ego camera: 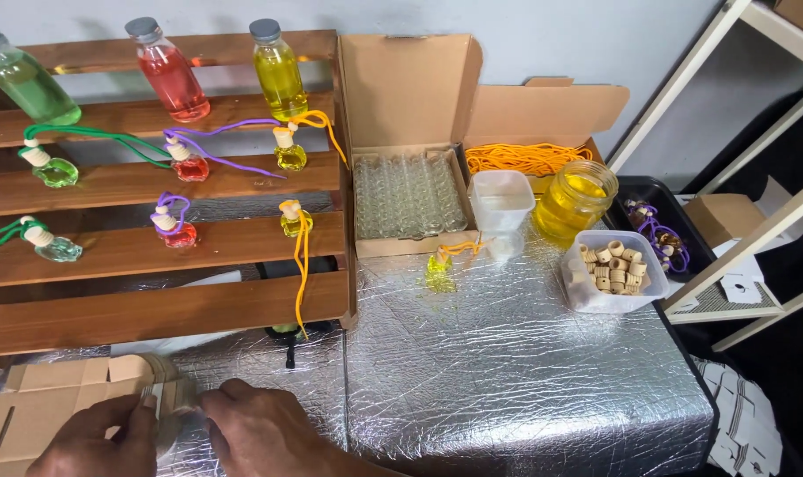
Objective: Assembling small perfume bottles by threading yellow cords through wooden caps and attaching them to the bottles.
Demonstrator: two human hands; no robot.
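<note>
My left hand and right hand sit low at the near edge, fingers curled together around a small roll of tape, thumbs and fingertips pinching it from both sides. The roll looks pale and partly see-through, and my fingers hide most of it. Just left of my left hand lies a flat cardboard box, unfolded, touching the roll's side. Under my hands the table is covered in crinkled silver foil. Beyond my right hand, well apart, a small yellow bottle with an orange cord lies on the foil. Further off to the right stand a tub of wooden caps and a jar of yellow liquid. Straight ahead, a wooden rack holds little coloured bottles, with three taller bottles along its top. Behind all is a pale wall.
</note>
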